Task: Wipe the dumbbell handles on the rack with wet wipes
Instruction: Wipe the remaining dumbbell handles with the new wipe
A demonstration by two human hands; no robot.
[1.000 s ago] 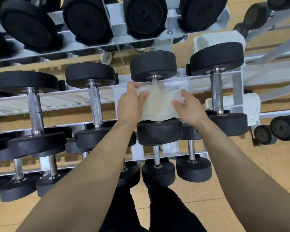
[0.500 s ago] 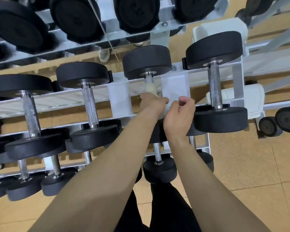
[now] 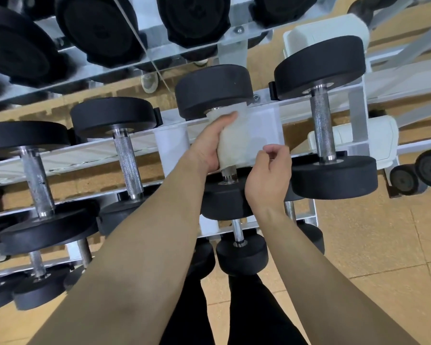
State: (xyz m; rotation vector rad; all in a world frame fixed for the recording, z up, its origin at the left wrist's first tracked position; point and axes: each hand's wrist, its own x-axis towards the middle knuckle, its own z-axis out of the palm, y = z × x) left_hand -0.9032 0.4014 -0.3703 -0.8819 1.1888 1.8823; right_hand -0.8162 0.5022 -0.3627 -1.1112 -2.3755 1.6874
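A white wet wipe (image 3: 234, 143) is wrapped round the handle of a black dumbbell (image 3: 213, 92) on the middle tier of the white rack (image 3: 169, 143). My left hand (image 3: 209, 145) grips the wipe and the handle from the left, thumb pointing up toward the far head. My right hand (image 3: 269, 175) is just right of the handle with fingers curled, pinching the wipe's right edge. The bare steel end of the handle shows below the wipe.
More dumbbells lie on the same tier: one to the right (image 3: 321, 130) and two to the left (image 3: 127, 155). Larger dumbbells (image 3: 97, 23) fill the top tier, smaller ones (image 3: 241, 252) the bottom. The tan floor (image 3: 371, 245) lies to the right.
The wipe, spread wide between both hands a second ago, is now wrapped round the handle. My left hand slid up the handle since half a second ago.
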